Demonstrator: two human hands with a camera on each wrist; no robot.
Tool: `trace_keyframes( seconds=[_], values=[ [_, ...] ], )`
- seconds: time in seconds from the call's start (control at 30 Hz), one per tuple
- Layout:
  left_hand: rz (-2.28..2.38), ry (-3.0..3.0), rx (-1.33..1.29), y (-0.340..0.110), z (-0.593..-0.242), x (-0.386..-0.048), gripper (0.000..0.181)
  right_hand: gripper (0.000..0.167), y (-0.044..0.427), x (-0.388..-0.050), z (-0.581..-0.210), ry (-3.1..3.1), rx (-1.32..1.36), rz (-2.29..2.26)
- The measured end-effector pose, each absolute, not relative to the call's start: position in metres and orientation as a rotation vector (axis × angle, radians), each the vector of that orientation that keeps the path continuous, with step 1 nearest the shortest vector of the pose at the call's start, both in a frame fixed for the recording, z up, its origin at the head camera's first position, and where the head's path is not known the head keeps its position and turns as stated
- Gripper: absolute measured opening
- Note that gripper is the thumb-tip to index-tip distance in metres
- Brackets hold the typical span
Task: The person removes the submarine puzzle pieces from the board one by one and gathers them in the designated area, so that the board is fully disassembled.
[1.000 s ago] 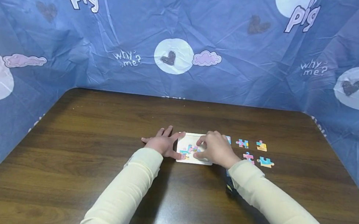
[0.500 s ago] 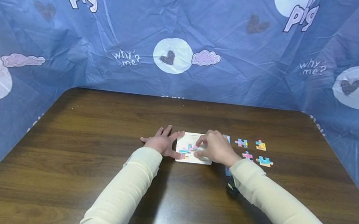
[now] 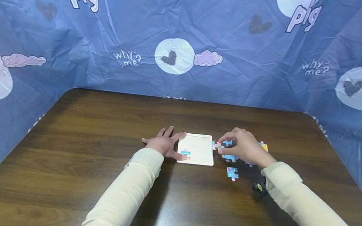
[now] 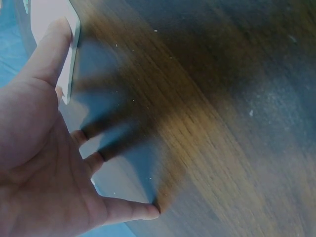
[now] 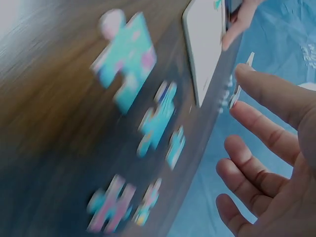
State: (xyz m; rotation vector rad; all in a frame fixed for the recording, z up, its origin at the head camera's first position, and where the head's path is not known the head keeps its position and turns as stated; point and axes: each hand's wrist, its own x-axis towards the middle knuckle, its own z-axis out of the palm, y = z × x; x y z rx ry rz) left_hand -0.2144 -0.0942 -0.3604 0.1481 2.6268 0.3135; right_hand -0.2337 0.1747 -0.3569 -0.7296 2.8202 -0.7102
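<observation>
My left hand (image 3: pixel 163 144) lies spread at the left side of a white puzzle tray (image 3: pixel 201 149), its thumb on the lower left of the tray and another finger at the upper left corner. A puzzle piece (image 3: pixel 185 154) in blue and yellow sits in the tray's lower left corner beside the thumb. Just off the tray's right edge, my right hand (image 3: pixel 247 146) pinches a pink and blue puzzle piece (image 3: pixel 217 146) between thumb and index finger. In the right wrist view that held piece (image 5: pixel 243 81) appears edge-on, clear of the table; the other fingers are loosely bent.
Several loose puzzle pieces lie right of the tray, among them a blue one (image 3: pixel 232 173) nearest me and another blue one (image 3: pixel 229 158) below the right hand. A yellow piece (image 3: pixel 264 146) is partly hidden by that hand. Blue printed cloth (image 3: pixel 170 85) hangs behind the table (image 3: pixel 95 163).
My right hand has moved right, from over the tray to beyond its edge, carrying the pink and blue puzzle piece out of it. The left hand stays in place.
</observation>
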Motion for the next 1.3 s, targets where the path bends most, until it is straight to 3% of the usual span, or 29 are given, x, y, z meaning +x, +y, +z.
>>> trace_keyframes(
  seconds=[0.23, 0.53, 1.3],
  values=[
    [0.311, 2.618, 0.154, -0.096, -0.36, -0.215, 0.088, 0.02, 0.214, -0.217, -0.357, 2.885, -0.745, -0.685],
    [0.315, 2.614, 0.155, -0.096, -0.361, -0.216, 0.088, 0.027, 0.248, -0.197, -0.365, 2.912, -0.716, -0.622],
    [0.311, 2.613, 0.152, -0.095, -0.361, -0.216, 0.088, 0.023, 0.271, -0.178, -0.384, 2.955, -0.759, -0.492]
  ],
)
